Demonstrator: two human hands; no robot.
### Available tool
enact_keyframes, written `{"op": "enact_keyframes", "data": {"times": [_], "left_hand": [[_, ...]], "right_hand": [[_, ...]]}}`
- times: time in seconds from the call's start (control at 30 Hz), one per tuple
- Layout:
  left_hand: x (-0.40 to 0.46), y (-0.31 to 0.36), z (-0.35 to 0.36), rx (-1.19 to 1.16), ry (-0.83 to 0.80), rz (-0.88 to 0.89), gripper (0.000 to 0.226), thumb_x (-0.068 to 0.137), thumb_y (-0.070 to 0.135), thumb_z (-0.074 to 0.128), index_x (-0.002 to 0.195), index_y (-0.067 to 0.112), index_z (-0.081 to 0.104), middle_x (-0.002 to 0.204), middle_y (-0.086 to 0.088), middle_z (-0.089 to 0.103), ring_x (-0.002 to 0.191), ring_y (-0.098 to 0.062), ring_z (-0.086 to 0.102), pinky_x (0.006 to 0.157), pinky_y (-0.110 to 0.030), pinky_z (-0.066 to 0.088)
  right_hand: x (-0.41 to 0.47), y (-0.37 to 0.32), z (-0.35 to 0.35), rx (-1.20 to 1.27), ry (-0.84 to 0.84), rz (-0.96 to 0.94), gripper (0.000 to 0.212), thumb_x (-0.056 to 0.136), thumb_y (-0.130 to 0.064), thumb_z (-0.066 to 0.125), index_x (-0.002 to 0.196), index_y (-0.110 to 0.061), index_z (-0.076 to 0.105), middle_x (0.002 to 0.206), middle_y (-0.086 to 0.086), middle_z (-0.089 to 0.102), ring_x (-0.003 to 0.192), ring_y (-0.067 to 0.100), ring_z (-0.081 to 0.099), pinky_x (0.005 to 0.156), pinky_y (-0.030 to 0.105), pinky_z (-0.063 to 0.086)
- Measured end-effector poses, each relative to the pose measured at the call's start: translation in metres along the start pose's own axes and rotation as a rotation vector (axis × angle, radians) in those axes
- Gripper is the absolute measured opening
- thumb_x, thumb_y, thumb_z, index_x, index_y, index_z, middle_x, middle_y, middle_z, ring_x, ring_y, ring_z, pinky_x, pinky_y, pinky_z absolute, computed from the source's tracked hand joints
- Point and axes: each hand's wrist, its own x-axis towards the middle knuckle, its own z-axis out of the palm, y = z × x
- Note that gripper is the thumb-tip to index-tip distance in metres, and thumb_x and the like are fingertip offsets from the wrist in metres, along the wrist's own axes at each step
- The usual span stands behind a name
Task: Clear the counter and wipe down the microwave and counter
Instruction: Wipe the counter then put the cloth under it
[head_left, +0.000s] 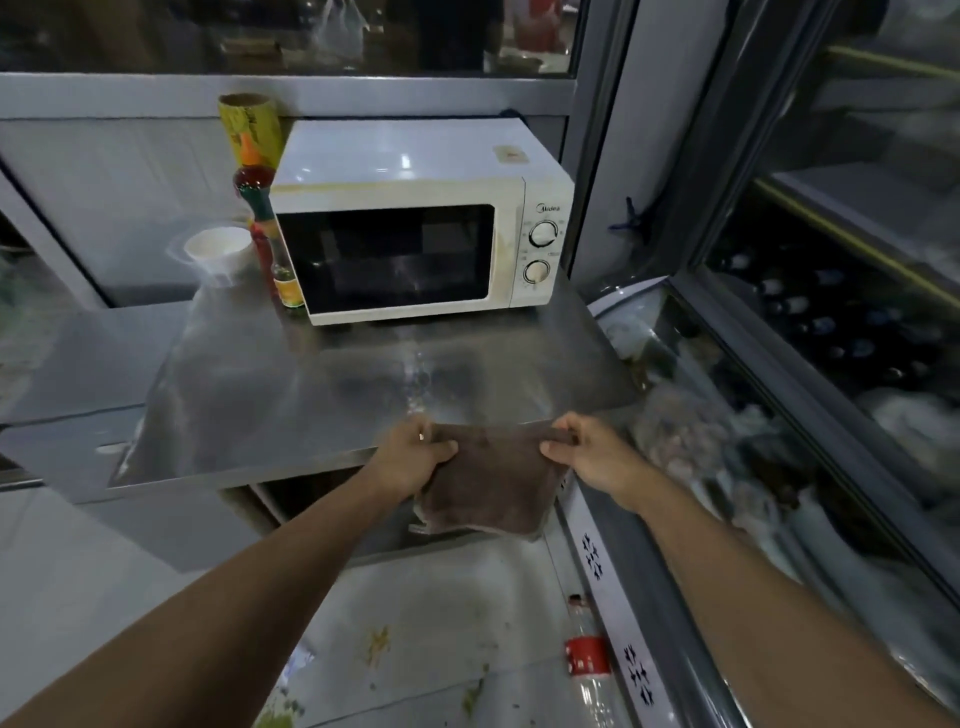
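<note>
A brown cloth (493, 483) hangs spread out in front of the counter's near edge. My left hand (415, 457) pinches its upper left corner and my right hand (587, 457) pinches its upper right corner. The steel counter (337, 384) stretches ahead of the cloth, its surface bare and shiny. At the back stands a white microwave (415, 223) with its door closed and yellowish stains along the top front edge.
Left of the microwave stand a sauce bottle (262, 228), a yellow roll (249, 127) and a white paper cup (218, 249). A glass-topped freezer (753, 441) runs along the right. A plastic bottle with a red label (587, 660) lies on the littered floor.
</note>
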Motion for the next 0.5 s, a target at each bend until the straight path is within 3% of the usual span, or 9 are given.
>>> {"op": "enact_keyframes", "data": {"times": [0.1,0.17,0.3,0.37,0.5], "left_hand": [[0.011,-0.008,0.004,0.028,-0.016,-0.04,0.023,0.093,0.016,0.054,0.077,0.013,0.038,0.085,-0.01,0.049,0.086,-0.023,0.05,0.074,-0.032,0.04],[0.016,-0.012,0.006,0.049,0.014,-0.061,0.016,0.093,0.021,0.056,0.097,0.011,0.045,0.098,-0.007,0.051,0.089,-0.018,0.049,0.075,-0.028,0.038],[0.022,-0.022,0.0,-0.281,-0.078,-0.159,0.052,0.082,0.002,0.068,0.119,0.022,0.038,0.092,-0.002,0.049,0.069,-0.012,0.054,0.045,-0.015,0.046],[0.023,-0.029,-0.002,-0.317,-0.186,-0.156,0.063,0.075,-0.015,0.065,0.124,0.019,0.043,0.089,-0.007,0.052,0.064,-0.016,0.058,0.041,-0.018,0.05],[0.023,-0.041,0.012,-0.043,-0.337,-0.097,0.06,0.067,-0.028,0.059,0.112,0.011,0.059,0.082,-0.01,0.056,0.053,-0.019,0.057,0.039,-0.022,0.048]], "right_hand": [[0.002,0.006,0.014,0.087,0.119,0.052,0.004,0.092,-0.013,0.057,0.093,-0.014,0.053,0.096,0.007,0.057,0.092,0.02,0.053,0.081,0.031,0.042],[0.002,0.008,0.023,0.228,0.167,0.134,0.013,0.094,-0.017,0.055,0.106,-0.016,0.052,0.112,0.008,0.054,0.1,0.022,0.054,0.08,0.033,0.046],[-0.005,0.018,0.027,0.659,-0.024,0.226,0.035,0.087,-0.007,0.064,0.116,-0.024,0.053,0.114,0.008,0.059,0.091,0.022,0.062,0.073,0.037,0.053],[-0.008,0.028,0.03,0.583,-0.066,0.191,0.046,0.074,0.007,0.071,0.107,-0.022,0.06,0.115,0.014,0.059,0.098,0.025,0.062,0.083,0.041,0.055],[-0.008,0.049,0.045,0.108,-0.001,0.179,0.05,0.062,0.013,0.074,0.092,-0.026,0.061,0.122,0.013,0.051,0.111,0.028,0.055,0.095,0.041,0.05]]}}
